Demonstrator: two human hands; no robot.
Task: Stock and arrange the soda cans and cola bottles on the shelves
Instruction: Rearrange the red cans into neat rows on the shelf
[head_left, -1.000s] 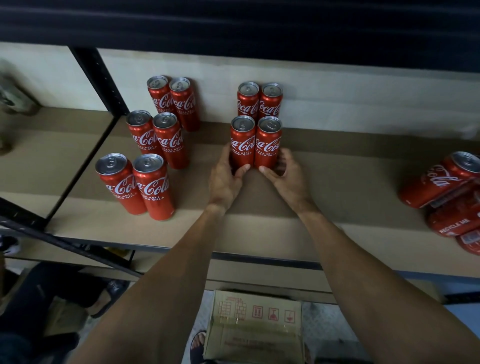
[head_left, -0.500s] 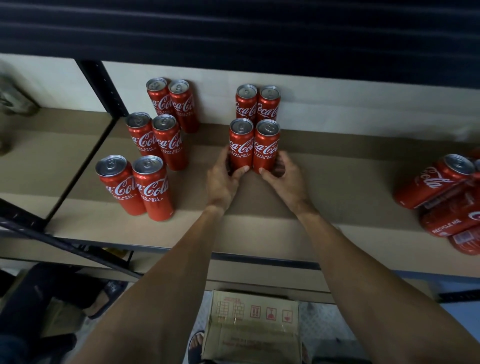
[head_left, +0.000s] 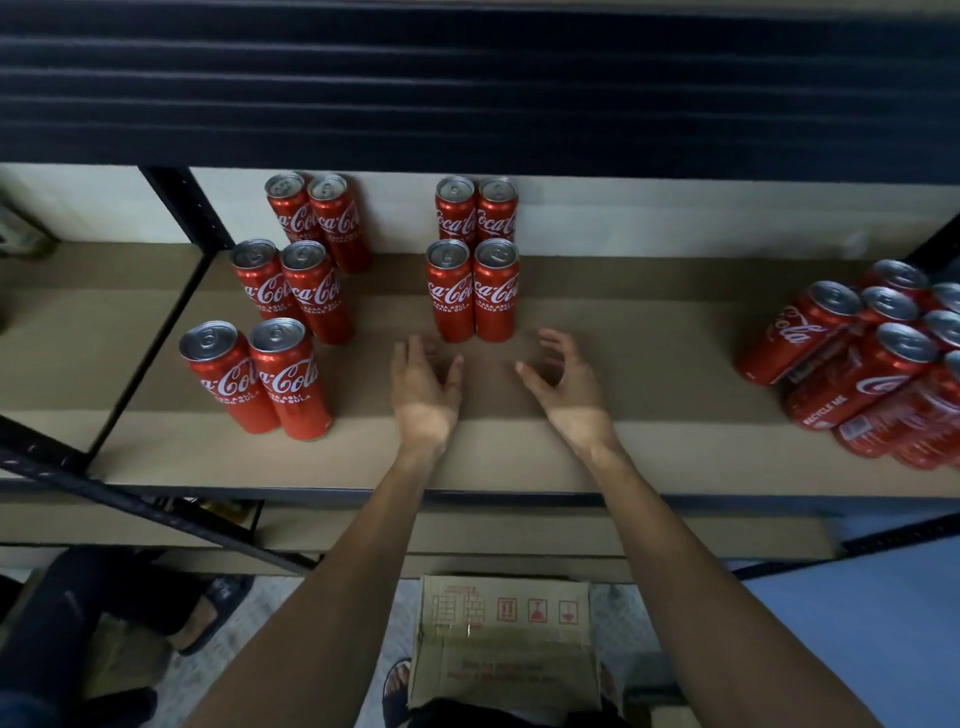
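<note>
Half a second ago both hands cupped the front pair of cans (head_left: 472, 293); now both are off it. The left hand (head_left: 423, 384) and right hand (head_left: 563, 384) are drawn back toward the shelf (head_left: 649, 338) edge, fingers loose and spread, holding nothing, hovering just short of the cans.

The front pair stands upright, side by side and touching, directly in front of the back pair (head_left: 475, 210) by the wall, so a two-by-two block. Labels face out.

Judgement: this placement is done, the release is clean and nothing wobbles. The block is two rows against three in the six-can block (head_left: 283, 312) to its left, so one more pair likely goes in front. Supply is the bundle of cans (head_left: 857, 369) lying tipped at the shelf's right end, well apart from the hands. No cola bottles in view. A cardboard box (head_left: 501, 639) sits on the floor below
</note>
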